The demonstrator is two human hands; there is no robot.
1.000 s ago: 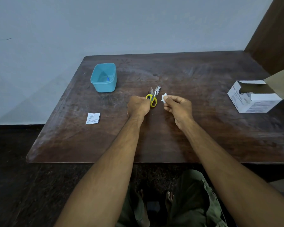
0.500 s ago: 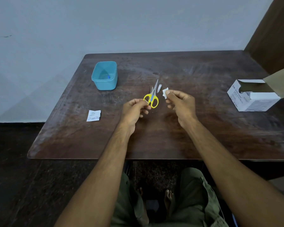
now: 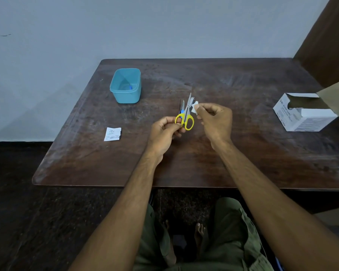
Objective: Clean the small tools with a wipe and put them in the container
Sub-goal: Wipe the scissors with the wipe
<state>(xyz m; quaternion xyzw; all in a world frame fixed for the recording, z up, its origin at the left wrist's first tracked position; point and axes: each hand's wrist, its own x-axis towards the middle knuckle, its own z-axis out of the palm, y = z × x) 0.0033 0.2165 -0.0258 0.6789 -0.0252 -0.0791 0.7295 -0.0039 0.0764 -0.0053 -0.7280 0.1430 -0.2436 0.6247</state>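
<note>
My left hand [image 3: 164, 132] pinches the left handle loop of small yellow-handled scissors [image 3: 186, 118], blades pointing away from me above the table. My right hand [image 3: 215, 120] grips a small folded white wipe [image 3: 195, 108] right beside the blades. Behind the scissors lie further small metal tools [image 3: 181, 105], one with a blue part, partly hidden. The teal container [image 3: 125, 92] stands at the far left of the table with something blue at its bottom.
A torn white wipe sachet [image 3: 112, 134] lies on the brown wooden table [image 3: 243, 153] to the left. An opened white box of wipes [image 3: 303, 114] stands at the right edge. A wall is close behind the table.
My left hand has taken hold of the scissors and raised them off the table, blades up. My right hand with the wipe stays close to the blades.
</note>
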